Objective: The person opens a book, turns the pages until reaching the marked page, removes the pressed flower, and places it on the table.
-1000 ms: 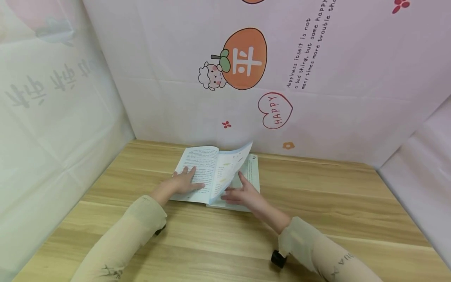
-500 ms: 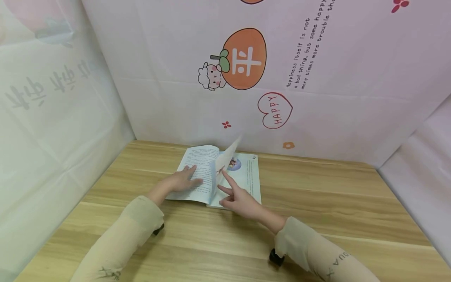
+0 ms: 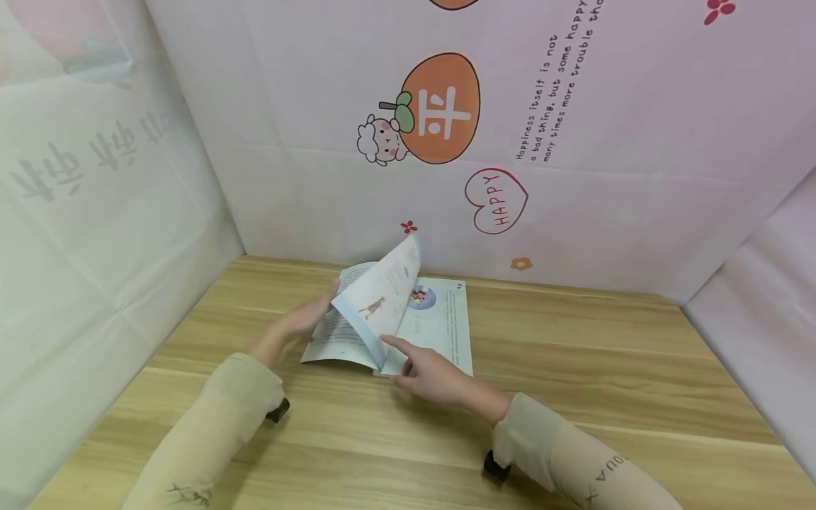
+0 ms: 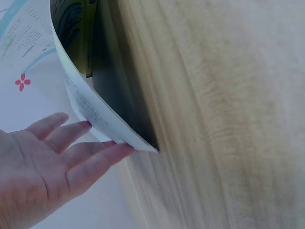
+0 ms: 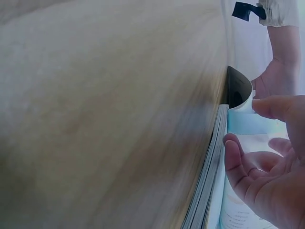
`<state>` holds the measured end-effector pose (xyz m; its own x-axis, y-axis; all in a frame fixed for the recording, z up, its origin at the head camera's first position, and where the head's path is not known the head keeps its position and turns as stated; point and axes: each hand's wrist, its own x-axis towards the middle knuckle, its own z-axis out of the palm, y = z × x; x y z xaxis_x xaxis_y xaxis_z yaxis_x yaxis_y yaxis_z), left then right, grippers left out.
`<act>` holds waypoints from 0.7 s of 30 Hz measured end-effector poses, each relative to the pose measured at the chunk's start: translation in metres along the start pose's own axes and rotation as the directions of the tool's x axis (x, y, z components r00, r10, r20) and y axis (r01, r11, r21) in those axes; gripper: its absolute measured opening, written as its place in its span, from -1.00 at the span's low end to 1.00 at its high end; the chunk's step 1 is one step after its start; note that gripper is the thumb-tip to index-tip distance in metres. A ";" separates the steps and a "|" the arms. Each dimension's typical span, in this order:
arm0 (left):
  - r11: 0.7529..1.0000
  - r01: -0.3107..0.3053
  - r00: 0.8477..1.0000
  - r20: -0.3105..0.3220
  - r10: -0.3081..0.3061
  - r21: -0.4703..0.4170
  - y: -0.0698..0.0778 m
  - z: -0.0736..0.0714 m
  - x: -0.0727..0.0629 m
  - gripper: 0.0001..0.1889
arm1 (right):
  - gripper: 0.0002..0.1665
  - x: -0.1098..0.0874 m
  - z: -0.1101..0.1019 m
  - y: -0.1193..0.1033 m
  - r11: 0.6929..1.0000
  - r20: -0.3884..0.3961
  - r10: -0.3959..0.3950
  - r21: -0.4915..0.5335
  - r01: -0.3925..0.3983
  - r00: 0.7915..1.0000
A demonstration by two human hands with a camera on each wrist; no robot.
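An open book (image 3: 443,333) lies at the far side of the table, with a small round picture on its right page. One blue-edged leaf (image 3: 390,280) stands raised and slants over the left pages. At the book's left edge is my left hand (image 3: 299,322); in the left wrist view its straight fingers (image 4: 102,157) touch the lifted outer edge of the left pages (image 4: 90,105). My right hand (image 3: 436,375) is over the lower right page, index finger extended to the foot of the raised leaf. In the right wrist view its other fingers (image 5: 238,167) bend loosely, holding nothing.
The wood-grain table (image 3: 574,368) meets a printed white cloth backdrop (image 3: 306,191) right behind the book. More cloth hangs along the left and right sides. Black bands (image 3: 496,467) sit under the sleeve cuffs.
The leaf has swung from the right side over to the left. My left hand has shifted from the left page to its outer edge. The right hand has followed the leaf slightly leftward.
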<state>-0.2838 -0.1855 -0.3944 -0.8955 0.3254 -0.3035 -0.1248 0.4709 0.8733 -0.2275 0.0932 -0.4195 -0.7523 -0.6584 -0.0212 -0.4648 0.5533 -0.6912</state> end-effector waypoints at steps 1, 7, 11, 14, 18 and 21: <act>1.000 -0.009 1.000 0.021 0.009 -0.017 0.000 -0.001 0.000 -0.04 | -0.16 0.000 0.000 0.000 1.000 0.004 -0.004 -0.012 0.005 1.000; 1.000 -0.014 1.000 0.022 0.014 0.007 0.002 -0.004 -0.001 -0.10 | -0.20 0.001 0.001 -0.002 0.998 0.033 -0.029 -0.055 0.031 0.999; 0.999 -0.026 1.000 -0.002 0.027 0.039 0.000 -0.003 0.003 -0.20 | -0.21 0.001 0.002 -0.005 0.996 0.049 -0.044 -0.070 0.047 0.998; 0.997 -0.047 0.999 -0.015 0.048 0.062 -0.003 -0.002 0.006 -0.26 | -0.22 0.002 0.002 -0.006 0.996 0.057 -0.043 -0.078 0.048 0.997; 0.988 -0.067 0.996 -0.052 0.075 0.136 -0.006 -0.003 0.007 -0.27 | -0.23 0.003 0.003 -0.005 0.996 0.065 -0.030 -0.086 0.036 0.997; 0.981 -0.087 0.992 -0.076 0.101 0.174 -0.007 -0.003 0.008 -0.27 | -0.23 0.003 0.003 -0.006 0.996 0.072 -0.023 -0.085 0.029 0.997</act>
<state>-0.2909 -0.1889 -0.4021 -0.9335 0.3081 -0.1835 0.0298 0.5764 0.8166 -0.2262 0.0865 -0.4174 -0.7056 -0.7063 -0.0573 -0.5248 0.5753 -0.6273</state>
